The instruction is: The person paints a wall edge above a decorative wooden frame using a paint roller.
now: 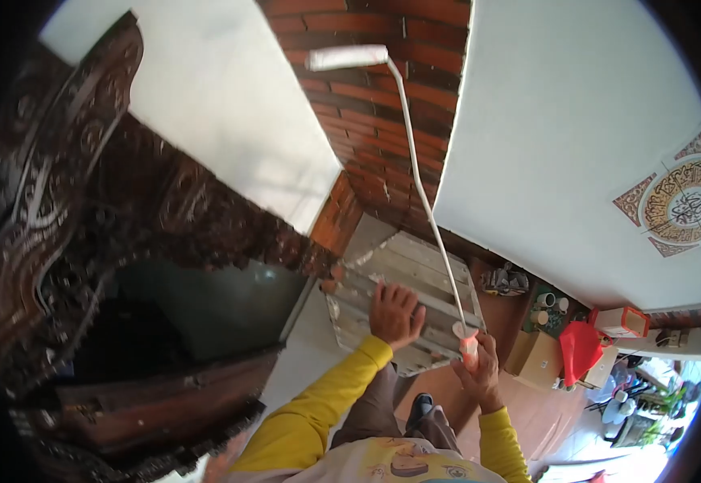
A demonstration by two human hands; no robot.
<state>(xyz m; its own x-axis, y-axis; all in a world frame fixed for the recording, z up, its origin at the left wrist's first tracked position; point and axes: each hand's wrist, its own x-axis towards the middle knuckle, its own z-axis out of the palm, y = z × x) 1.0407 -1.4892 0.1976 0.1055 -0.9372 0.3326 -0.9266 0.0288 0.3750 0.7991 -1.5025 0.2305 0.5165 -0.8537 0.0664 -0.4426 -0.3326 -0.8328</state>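
My right hand (481,372) is closing around the pinkish-orange plastic handle (469,351) of a long-necked paint roller, its fingers and thumb clamping together on the grip. The thin white metal rod (431,214) is rising away from my fist, bending near the top and carrying a white cylindrical roller sleeve (347,57) in front of the red-brown brick wall (366,101); whether the sleeve is touching the bricks, I cannot tell. My left hand (394,318) is lying over a weathered grey bar (358,282), its fingers spreading apart; how firmly it is pressing, I cannot tell.

I am judging the roller to be light overall but top-heavy, since the sleeve is sitting so far from my fist. The rod is looking stiff yet slender, so it is probably flexing a little and magnifying any small turn of my wrist. The sleeve is looking soft and easily squashed, while the handle is seeming hard and perhaps slippery if wet. The whole handle is offering the best hold, wrapped by the full palm; lower on the rod would be suiting a second, steadying hand, and the sleeve is being better left ungripped.
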